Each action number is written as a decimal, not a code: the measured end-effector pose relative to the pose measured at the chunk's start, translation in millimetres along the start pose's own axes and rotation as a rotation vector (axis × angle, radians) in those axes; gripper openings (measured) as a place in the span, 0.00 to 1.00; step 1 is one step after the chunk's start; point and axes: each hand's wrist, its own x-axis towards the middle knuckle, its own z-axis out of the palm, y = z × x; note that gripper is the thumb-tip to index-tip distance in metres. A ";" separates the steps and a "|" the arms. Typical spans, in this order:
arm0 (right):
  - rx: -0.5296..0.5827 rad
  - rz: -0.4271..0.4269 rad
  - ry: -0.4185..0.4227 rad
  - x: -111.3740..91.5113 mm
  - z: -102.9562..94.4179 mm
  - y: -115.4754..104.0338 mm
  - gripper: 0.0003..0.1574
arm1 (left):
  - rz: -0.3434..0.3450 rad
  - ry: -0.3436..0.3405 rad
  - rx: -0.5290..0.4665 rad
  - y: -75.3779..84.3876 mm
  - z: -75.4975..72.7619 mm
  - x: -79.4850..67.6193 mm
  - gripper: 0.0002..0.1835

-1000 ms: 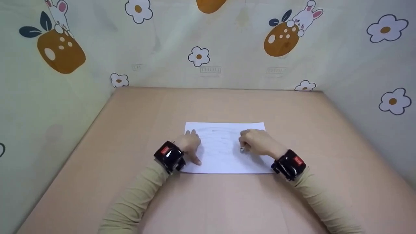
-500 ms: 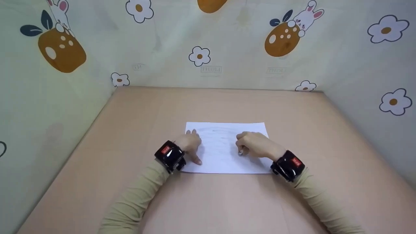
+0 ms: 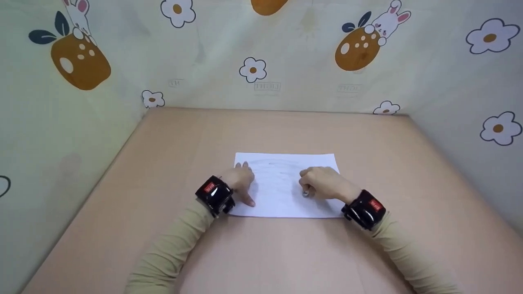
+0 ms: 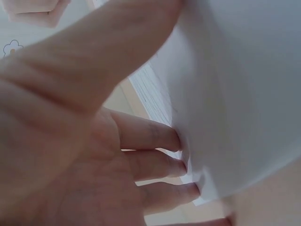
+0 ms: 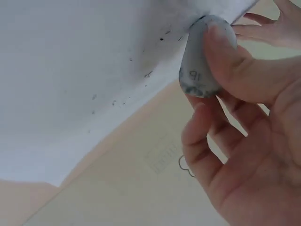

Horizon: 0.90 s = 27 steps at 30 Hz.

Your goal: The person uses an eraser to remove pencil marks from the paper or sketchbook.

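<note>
A white sheet of paper (image 3: 282, 204) lies on the table, with faint grey marks across its upper half. My left hand (image 3: 241, 181) rests on its left side, thumb spread away from the fingers; the left wrist view shows the fingertips (image 4: 188, 190) touching the paper near its edge. My right hand (image 3: 326, 181) is over the right half of the sheet. Between thumb and fingers it pinches a worn grey-white eraser (image 5: 195, 66), smudged dark at its ends, with one end against the paper. In the head view the hand hides most of the eraser.
Dark eraser crumbs (image 5: 148, 74) are scattered on the sheet near the eraser. The tan tabletop (image 3: 265, 253) surrounds the paper. Patterned cloth walls (image 3: 302, 49) with flowers and rabbits stand behind and at both sides.
My right hand, pinching the eraser, has shifted slightly toward the near edge over the paper, with a small left-and-back movement. The left hand stays in place on the sheet.
</note>
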 end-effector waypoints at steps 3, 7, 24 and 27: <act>-0.014 0.098 -0.114 -4.0 -8.4 -3.0 0.17 | 0.003 0.004 -0.005 0.3 -1.0 0.2 0.56; -0.036 0.159 -0.200 -6.6 -13.0 -2.3 0.17 | 0.015 0.007 0.005 0.5 -0.7 1.2 0.56; 0.047 0.097 -0.175 -5.9 -11.4 3.6 0.10 | 0.019 -0.003 0.031 0.6 -1.4 0.9 0.57; 0.060 0.017 -0.075 -3.4 -4.8 4.0 0.11 | 0.013 -0.006 0.031 1.3 -0.6 1.6 0.57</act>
